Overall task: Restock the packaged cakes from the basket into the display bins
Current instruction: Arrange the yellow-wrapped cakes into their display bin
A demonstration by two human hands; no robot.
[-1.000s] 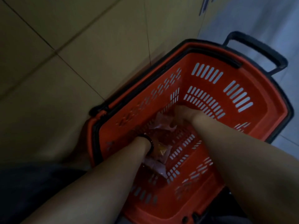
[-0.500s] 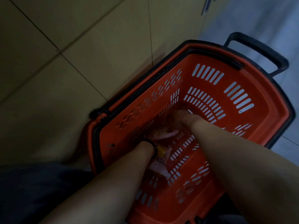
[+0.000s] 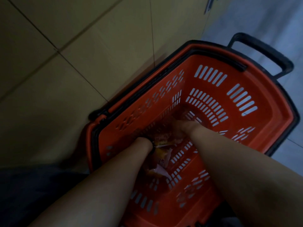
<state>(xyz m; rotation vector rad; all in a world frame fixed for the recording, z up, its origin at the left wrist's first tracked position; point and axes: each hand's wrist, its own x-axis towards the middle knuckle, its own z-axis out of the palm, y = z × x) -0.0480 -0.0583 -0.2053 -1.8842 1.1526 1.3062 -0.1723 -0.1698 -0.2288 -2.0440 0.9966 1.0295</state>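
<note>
A red plastic basket [image 3: 246, 131] with a black rim stands on the floor below me. Both my forearms reach down into it. Several packaged cakes [image 3: 161, 155] in pink and orange wrappers lie on its slotted bottom between my hands. My right hand [image 3: 184, 126] is low at the far end of the heap, its fingers curled down onto a wrapper [image 3: 164, 138]. My left hand [image 3: 146, 143] is almost wholly hidden behind its own wrist, which wears a dark band, and it sits right against the packets. The view is dim and blurred.
The basket's black pull handle [image 3: 265, 53] sticks out at the far right. Beige floor tiles [image 3: 73, 63] spread to the left, a paler grey floor [image 3: 262, 18] at top right. Dark clothing [image 3: 32, 194] fills the lower left corner.
My right hand has slid a little towards my left hand, dragging the pink packet with it. The left wrist has stayed low in the basket. The packets are now bunched closer together.
</note>
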